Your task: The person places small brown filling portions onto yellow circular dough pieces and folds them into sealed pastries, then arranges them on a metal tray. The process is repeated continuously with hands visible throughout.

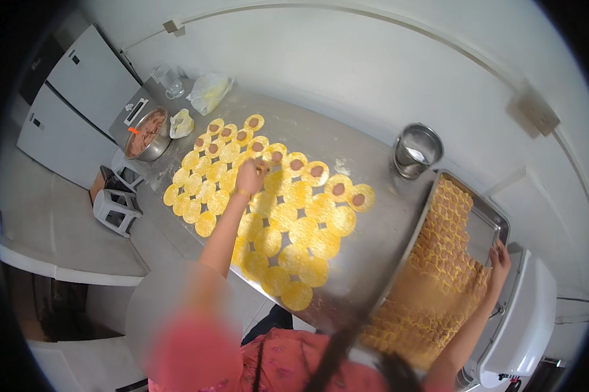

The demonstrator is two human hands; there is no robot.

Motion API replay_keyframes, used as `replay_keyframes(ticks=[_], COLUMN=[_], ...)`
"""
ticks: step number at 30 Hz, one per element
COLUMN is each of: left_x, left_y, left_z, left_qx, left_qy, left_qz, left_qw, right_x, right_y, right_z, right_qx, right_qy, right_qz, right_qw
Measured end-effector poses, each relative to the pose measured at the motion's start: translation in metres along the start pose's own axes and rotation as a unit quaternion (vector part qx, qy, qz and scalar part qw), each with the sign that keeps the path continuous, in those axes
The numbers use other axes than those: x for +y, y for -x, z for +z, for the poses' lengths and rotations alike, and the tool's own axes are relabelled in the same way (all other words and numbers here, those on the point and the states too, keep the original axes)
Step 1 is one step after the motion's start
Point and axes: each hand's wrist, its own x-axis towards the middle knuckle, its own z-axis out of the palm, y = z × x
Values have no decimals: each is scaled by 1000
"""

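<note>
Many thin yellow dough rounds lie in close rows on the steel table. Those along the far edge, and some at the far left, carry a dab of pinkish-brown filling. My left hand is over the far rows, its fingers drawn together in a pinch; whatever they hold is too small to make out. To the right, a metal tray is largely covered with small yellow-edged filled dumplings. At the tray's right rim, beside the last dumplings, is my right hand, fingers bent together; what they grip is hidden.
A metal bowl of pinkish filling with an orange-handled tool stands at the far left. Near it are plastic bags and a glass jug. A steel bucket stands near the wall. A white appliance flanks the tray.
</note>
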Motion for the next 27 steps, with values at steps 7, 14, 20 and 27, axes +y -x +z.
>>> replay_keyframes(ticks=[7,14,20,27], left_x=[-138,-189,-185,-166], left_y=[-181,-247,-263,-259], left_z=[20,55,59,35], left_qx=[-4,-39,-152,-204], left_qy=[-140,-139,-99,475], left_qz=[-145,-207,-164,-240], left_qw=[979,968,970,822], right_x=[-61,-109,-135,-172], right_y=[132,205,219,224], right_z=[14,96,143,238], right_qx=[25,-1,0,-39], right_qy=[104,133,172,134], right_qz=[39,89,108,81], right_qw=[993,987,979,987])
